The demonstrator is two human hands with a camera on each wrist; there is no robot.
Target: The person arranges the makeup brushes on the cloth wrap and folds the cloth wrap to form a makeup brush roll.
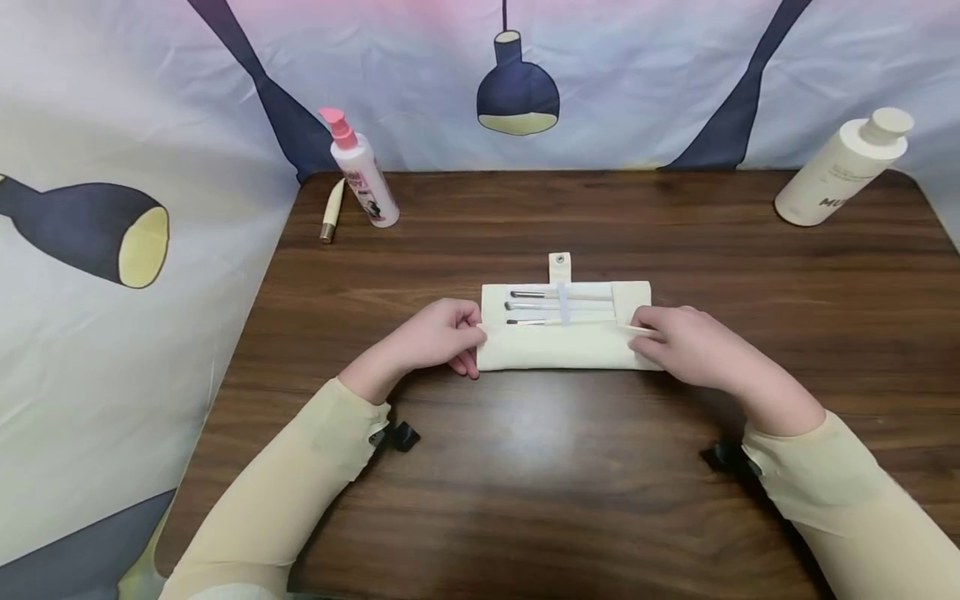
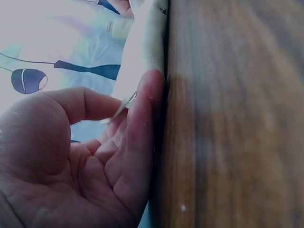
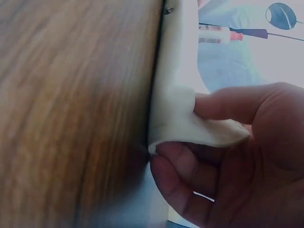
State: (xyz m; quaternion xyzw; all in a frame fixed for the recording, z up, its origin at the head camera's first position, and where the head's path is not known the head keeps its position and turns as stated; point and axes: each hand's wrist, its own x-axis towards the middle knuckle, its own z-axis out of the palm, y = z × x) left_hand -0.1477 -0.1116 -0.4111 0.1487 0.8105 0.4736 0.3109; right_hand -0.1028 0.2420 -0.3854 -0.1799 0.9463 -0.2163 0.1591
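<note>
A cream brush roll (image 1: 558, 350) lies on the table with its lower part folded up. Several slim makeup brushes (image 1: 536, 306) show in its upper part, crossed by a pale strap, and a snap tab (image 1: 559, 267) sticks out at the far edge. My left hand (image 1: 450, 333) pinches the roll's left edge between thumb and fingers, as the left wrist view shows close up. At the other end my right hand (image 1: 686, 342) grips the right edge of the fold; in the right wrist view the thumb presses the fabric (image 3: 178, 118) with the fingers beneath it.
On the dark wooden table (image 1: 525, 500), a pump bottle with a pink top (image 1: 367, 179) stands at the back left beside a small cream tube (image 1: 332, 211). A large white bottle (image 1: 840, 171) stands at the back right. Patterned cloth (image 1: 420, 83) hangs behind.
</note>
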